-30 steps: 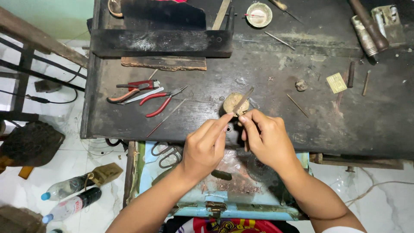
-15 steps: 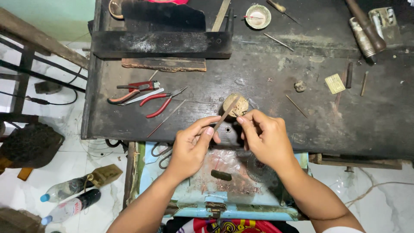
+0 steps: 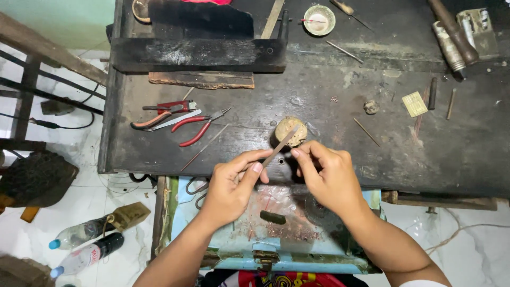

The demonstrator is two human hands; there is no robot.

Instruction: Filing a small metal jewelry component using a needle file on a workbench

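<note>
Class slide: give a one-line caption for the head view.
Left hand holds a thin flat metal file beside the right hand above a dark scarred wooden workbench.

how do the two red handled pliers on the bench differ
The left pliers have orange-and-red handles and lie nearly flat across the workbench, jaws pointing right. The long-nose pliers are slimmer, with all-red handles spread apart, lying slanted with thin jaws toward the upper right. Both rest untouched, left of the left hand and right hand.

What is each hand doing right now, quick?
Left hand: closed, pinching the near end of a thin flat metal file.
Right hand: fingers curled shut at the file's side; whether they grip something small cannot be told.
</note>
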